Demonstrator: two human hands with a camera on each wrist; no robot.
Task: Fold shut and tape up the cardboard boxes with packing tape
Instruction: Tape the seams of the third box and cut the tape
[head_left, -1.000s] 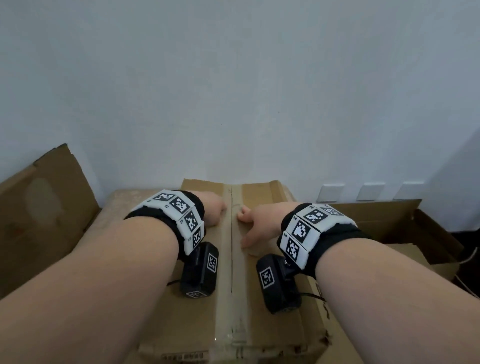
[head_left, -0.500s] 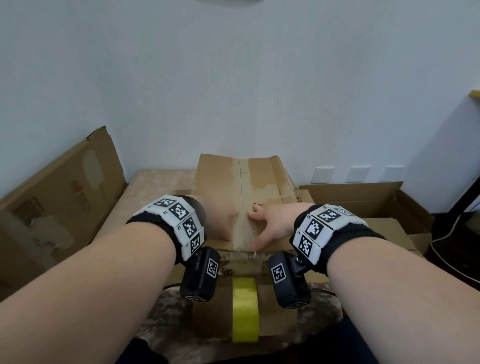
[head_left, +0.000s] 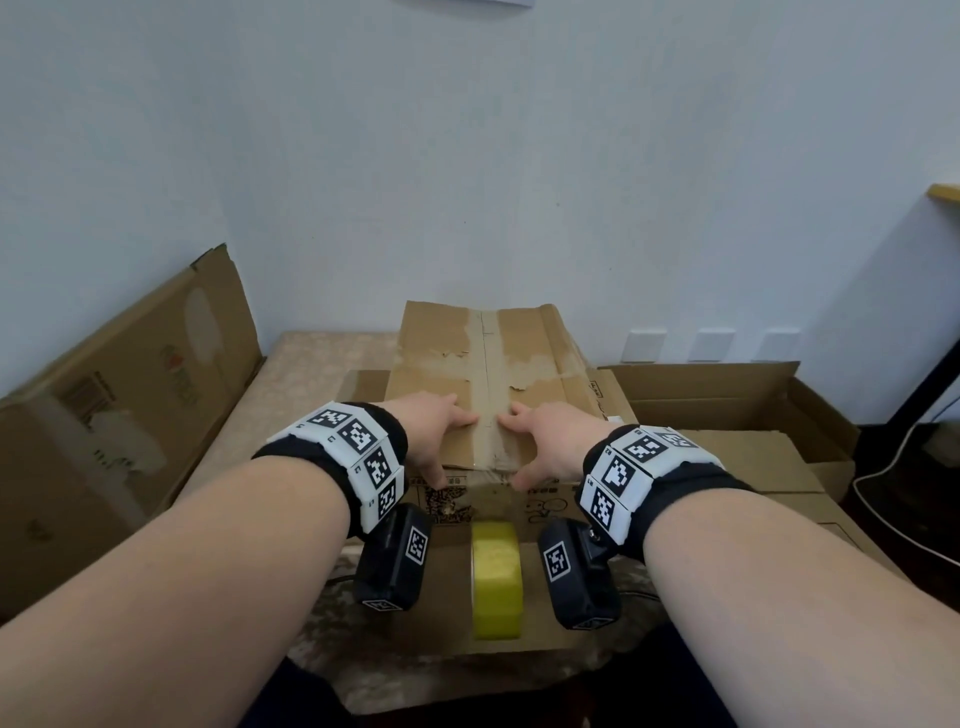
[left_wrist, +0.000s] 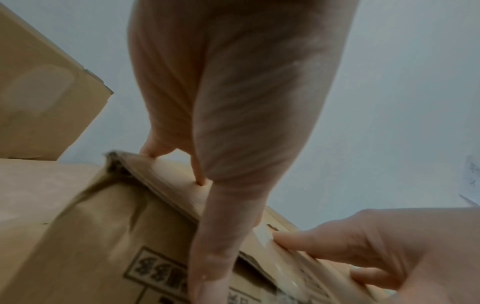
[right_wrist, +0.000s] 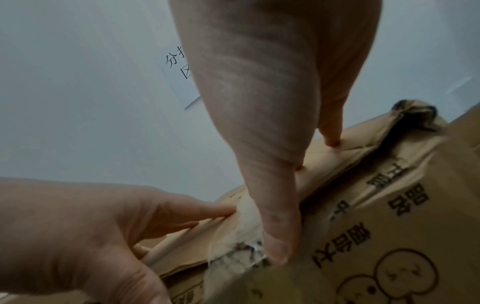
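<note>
A worn cardboard box (head_left: 441, 364) stands mid-table with its top flaps folded shut and a strip of tape (head_left: 485, 384) along the centre seam. My left hand (head_left: 441, 436) and right hand (head_left: 540, 441) sit on either side of the seam at the box's near edge. Each hand's fingertips press on the top and its thumb runs down the front face. In the wrist views the left thumb (left_wrist: 210, 257) and right thumb (right_wrist: 275, 236) lie flat on the printed front, the right one beside crumpled clear tape (right_wrist: 241, 232). A yellow tape roll (head_left: 496, 582) stands on edge between my wrists.
A flattened carton (head_left: 130, 395) leans on the wall at left. An open empty box (head_left: 727, 395) sits at right, with more flat cardboard (head_left: 769, 467) in front of it. The roll stands on a cardboard sheet (head_left: 447, 597) over a beige patterned table (head_left: 311, 364). A white cable (head_left: 883, 467) trails at far right.
Both hands have slid back along the taped seam to the box's near edge, and the thumbs now lie over the front face. The head view has pulled back, showing the yellow roll.
</note>
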